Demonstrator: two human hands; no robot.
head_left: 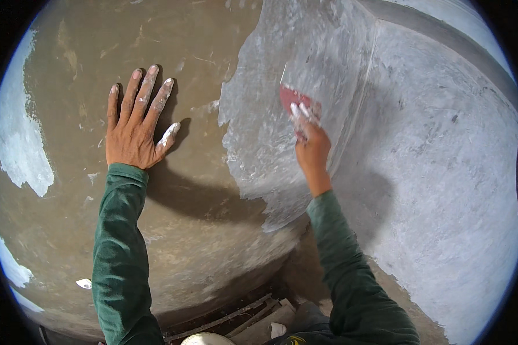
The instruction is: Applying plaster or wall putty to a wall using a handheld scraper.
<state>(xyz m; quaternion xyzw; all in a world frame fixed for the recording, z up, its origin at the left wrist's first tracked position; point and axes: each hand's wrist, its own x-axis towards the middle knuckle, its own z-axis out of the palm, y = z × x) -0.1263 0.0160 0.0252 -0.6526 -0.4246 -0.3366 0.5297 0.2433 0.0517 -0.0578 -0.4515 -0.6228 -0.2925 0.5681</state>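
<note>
My left hand (133,129) lies flat against the brown, unpainted wall (195,69), fingers spread, holding nothing. White putty coats its thumb and speckles the fingers. In my right hand (313,148), slightly blurred, is a putty scraper (294,99) with a reddish body; putty covers its fingertips. The scraper rests on or just over a grey-white putty patch (259,123), beside the inside corner of the wall. Much of the tool's blade is hard to make out against the putty.
The adjoining wall (443,172) on the right is largely covered in whitish putty. More putty patches (20,121) show at the far left. Below lie wooden strips (230,316) and a pale round object (207,339), partly cut off. A small white piece (84,283) is beside my left sleeve.
</note>
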